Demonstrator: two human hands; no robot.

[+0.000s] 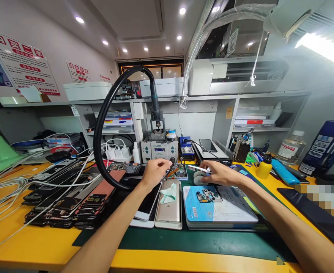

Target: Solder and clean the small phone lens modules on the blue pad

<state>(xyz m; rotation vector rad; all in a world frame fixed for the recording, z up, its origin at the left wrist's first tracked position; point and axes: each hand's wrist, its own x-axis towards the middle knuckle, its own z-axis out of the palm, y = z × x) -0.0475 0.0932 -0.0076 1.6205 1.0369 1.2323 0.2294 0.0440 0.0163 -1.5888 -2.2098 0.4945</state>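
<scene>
Right of centre, our right hand (219,173) pinches a slim, straight white tool (199,168) between thumb and fingers; it slopes gently, its far end pointing left, darker and finely ridged. Near the centre, our left hand (156,173) has its fingers drawn in beside a small dark object (172,160); we cannot tell whether they grip it. Below lies a gold phone (168,212) with a crumpled pale green cloth (169,193) on its back. Lower right of centre, small metal-and-black parts (208,195) rest on a flat blue-and-white box (229,210).
</scene>
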